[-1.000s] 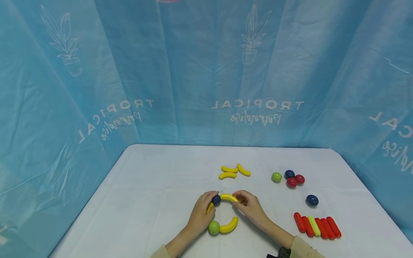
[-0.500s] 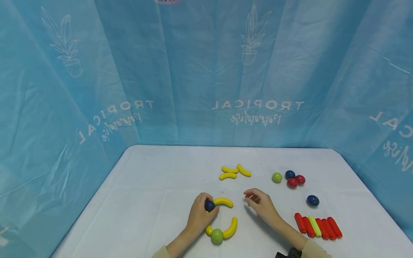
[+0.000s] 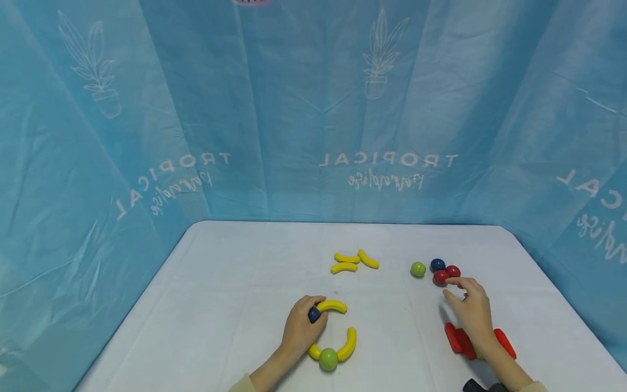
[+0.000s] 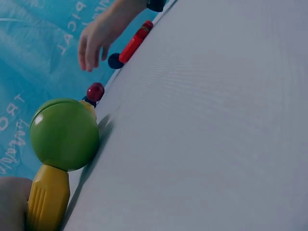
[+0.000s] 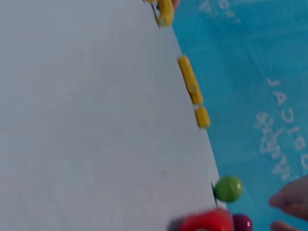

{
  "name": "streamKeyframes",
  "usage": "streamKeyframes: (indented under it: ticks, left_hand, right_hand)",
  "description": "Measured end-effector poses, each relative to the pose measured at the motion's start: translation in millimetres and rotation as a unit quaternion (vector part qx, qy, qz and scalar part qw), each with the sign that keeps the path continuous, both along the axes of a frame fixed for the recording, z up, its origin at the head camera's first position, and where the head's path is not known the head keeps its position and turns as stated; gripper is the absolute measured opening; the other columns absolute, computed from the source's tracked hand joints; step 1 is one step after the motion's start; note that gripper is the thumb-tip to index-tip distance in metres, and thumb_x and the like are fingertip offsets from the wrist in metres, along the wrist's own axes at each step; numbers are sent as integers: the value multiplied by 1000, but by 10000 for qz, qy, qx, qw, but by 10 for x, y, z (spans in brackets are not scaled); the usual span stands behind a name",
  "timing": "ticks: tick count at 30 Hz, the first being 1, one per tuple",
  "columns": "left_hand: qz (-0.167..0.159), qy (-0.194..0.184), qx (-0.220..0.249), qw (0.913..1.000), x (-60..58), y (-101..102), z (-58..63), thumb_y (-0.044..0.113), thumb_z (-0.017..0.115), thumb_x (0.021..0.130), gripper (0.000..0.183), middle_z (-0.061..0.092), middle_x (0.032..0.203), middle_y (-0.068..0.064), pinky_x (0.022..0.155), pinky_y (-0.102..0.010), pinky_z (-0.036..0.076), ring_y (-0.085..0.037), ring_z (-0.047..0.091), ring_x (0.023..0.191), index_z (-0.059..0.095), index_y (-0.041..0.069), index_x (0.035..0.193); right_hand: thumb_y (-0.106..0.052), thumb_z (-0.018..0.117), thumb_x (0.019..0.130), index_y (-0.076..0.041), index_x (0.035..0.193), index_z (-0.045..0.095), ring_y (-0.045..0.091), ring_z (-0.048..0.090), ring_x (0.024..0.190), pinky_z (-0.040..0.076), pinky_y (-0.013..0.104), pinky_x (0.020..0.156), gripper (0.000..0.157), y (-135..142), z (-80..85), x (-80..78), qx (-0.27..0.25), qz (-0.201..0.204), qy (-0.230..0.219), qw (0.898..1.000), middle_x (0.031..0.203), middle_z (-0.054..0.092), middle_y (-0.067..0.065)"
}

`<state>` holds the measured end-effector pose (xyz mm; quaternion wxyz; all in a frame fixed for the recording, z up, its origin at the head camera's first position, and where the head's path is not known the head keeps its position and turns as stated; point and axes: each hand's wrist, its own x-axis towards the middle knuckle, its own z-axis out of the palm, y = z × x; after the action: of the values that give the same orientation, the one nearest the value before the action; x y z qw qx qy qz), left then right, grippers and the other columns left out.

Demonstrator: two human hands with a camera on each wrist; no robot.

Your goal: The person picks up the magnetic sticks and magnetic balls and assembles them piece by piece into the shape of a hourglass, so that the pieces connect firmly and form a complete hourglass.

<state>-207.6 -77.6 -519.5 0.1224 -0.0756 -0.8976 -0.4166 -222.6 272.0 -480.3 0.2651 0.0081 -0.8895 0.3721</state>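
My left hand (image 3: 305, 322) curls round a dark blue ball (image 3: 314, 314), thumb and fingers on either side of it. From that ball a yellow curved stick (image 3: 332, 306) reaches right. Below, a green ball (image 3: 328, 359) joins another yellow curved stick (image 3: 347, 345) and one partly under the hand (image 3: 314, 351), forming a ring with a gap on its right. My right hand (image 3: 472, 313), thumb and forefinger apart, has its fingertips close by a red ball (image 3: 440, 277). A second red ball (image 3: 453, 271) and a blue ball (image 3: 438, 265) sit beside it.
Loose yellow curved sticks (image 3: 344, 267) lie at the back middle. Another green ball (image 3: 418, 269) is left of the ball cluster. Red sticks (image 3: 453, 337) lie in a row, partly hidden under the right arm. A blue curtain (image 3: 313, 136) hangs behind the white table (image 3: 235, 272).
My right hand has let go of the top yellow curved stick and moved right to the red balls. The left hand still holds the blue ball, which has shifted slightly left and down.
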Motion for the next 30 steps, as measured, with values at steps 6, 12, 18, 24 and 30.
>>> streamKeyframes:
  ticks: [6,12,18,24,30]
  left_hand:
    - [257,-197,117,9994,12,-17,-17,22,70,84,23,68,104,3,95,-40,49,-16,63,104,68,16,107]
    - [241,-173,262,9992,1,-32,-34,21,69,86,22,69,105,1,97,-41,48,-18,63,106,67,14,107]
    - [234,-288,365,9986,-8,-28,-12,22,68,87,23,69,106,1,98,-41,47,-18,63,107,67,14,108]
    - [245,-233,318,9989,-7,-28,-2,22,68,87,22,69,106,1,98,-41,47,-18,63,106,68,14,108]
    - [228,-247,290,9990,-9,-1,10,23,67,88,22,68,107,1,99,-41,47,-18,62,107,67,15,109]
  right_hand:
    - [4,65,80,9,113,60,45,48,105,42,60,90,33,208,-49,69,237,-332,-663,9970,114,54,31]
    - [4,62,82,10,118,55,46,51,105,44,59,92,37,240,-76,86,177,-367,-1268,9911,115,53,31]
    - [-5,65,86,4,121,57,35,54,102,53,28,89,37,86,29,101,-146,-488,-1016,9935,117,56,24]
    - [-9,69,85,0,117,62,6,56,90,39,-1,76,33,-352,55,106,-590,326,-490,9965,113,63,16]
    - [-7,75,79,0,112,64,14,65,95,50,13,82,35,-843,-91,35,-1000,1226,-893,9834,111,67,13]
